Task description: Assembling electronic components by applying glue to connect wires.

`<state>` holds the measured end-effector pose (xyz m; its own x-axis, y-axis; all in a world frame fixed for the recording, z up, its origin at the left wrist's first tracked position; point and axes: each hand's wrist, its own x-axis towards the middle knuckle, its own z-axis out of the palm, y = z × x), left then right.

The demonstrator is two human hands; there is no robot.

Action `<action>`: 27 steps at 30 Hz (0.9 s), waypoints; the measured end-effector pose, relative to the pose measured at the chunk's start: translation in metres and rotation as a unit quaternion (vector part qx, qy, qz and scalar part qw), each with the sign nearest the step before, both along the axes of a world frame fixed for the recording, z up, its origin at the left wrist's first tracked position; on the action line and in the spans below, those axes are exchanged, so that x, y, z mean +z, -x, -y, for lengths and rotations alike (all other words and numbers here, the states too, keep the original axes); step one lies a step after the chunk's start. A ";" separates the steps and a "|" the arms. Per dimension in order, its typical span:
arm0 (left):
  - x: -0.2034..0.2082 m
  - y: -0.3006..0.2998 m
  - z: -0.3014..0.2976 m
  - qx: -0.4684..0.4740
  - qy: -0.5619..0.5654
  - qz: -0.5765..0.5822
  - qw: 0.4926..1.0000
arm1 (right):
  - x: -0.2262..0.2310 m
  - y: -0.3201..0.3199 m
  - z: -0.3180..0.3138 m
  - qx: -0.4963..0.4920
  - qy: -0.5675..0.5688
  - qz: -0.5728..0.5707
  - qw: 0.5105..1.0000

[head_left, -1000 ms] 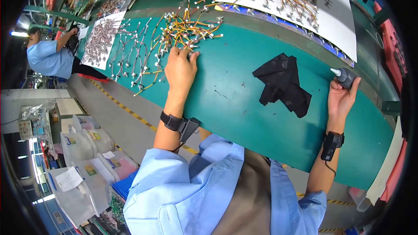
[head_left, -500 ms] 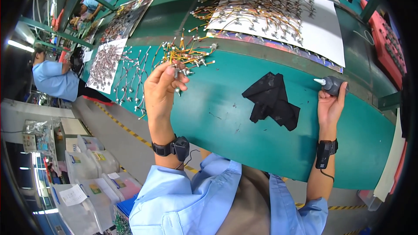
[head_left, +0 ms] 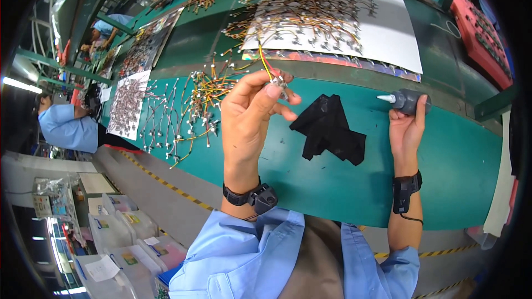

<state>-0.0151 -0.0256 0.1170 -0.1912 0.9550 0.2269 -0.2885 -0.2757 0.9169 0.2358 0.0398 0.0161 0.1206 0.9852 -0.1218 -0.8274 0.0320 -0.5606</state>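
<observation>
Pinched between the thumb and fingers of my left hand is a small metal part with yellow and red wires; the wires rise from the fingertips. My right hand is wrapped round a dark squeeze bottle, whose pale pointed nozzle faces left. Between the hands, a crumpled black cloth lies on the green tabletop. Left of my left hand is a loose heap of similar wired parts, with yellow, orange and red leads.
Rows of wired parts cover a white sheet beyond the green top. More lie on a paper at the left. A red tray stands far right. Co-workers sit at the far left and top. Plastic bins stand on the floor.
My left hand has moved right, away from the heap, carrying the wired part toward the cloth. The bottle stays in my right hand. The whole view has shifted slightly.
</observation>
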 end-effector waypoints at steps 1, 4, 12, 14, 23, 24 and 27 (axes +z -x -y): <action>-0.002 -0.004 -0.004 0.002 -0.006 0.013 1.000 | -0.001 0.001 -0.002 0.002 -0.007 -0.006 1.000; -0.023 -0.022 -0.019 0.004 0.034 -0.025 0.999 | -0.004 -0.003 -0.002 -0.003 -0.011 -0.007 1.000; -0.091 -0.050 -0.038 -0.007 0.096 -0.047 0.994 | -0.002 0.008 0.003 -0.036 -0.068 0.123 0.989; -0.098 -0.054 -0.038 -0.010 0.098 -0.048 0.994 | -0.006 0.009 0.002 -0.046 -0.098 0.206 0.973; -0.107 -0.055 -0.035 -0.025 0.091 -0.058 0.994 | -0.010 0.023 0.013 -0.066 -0.157 0.286 0.943; -0.107 -0.055 -0.035 -0.023 0.088 -0.059 0.994 | -0.010 0.023 0.013 -0.064 -0.155 0.288 0.943; -0.108 -0.055 -0.033 -0.022 0.086 -0.059 0.994 | -0.012 0.022 0.015 -0.045 -0.150 0.290 0.944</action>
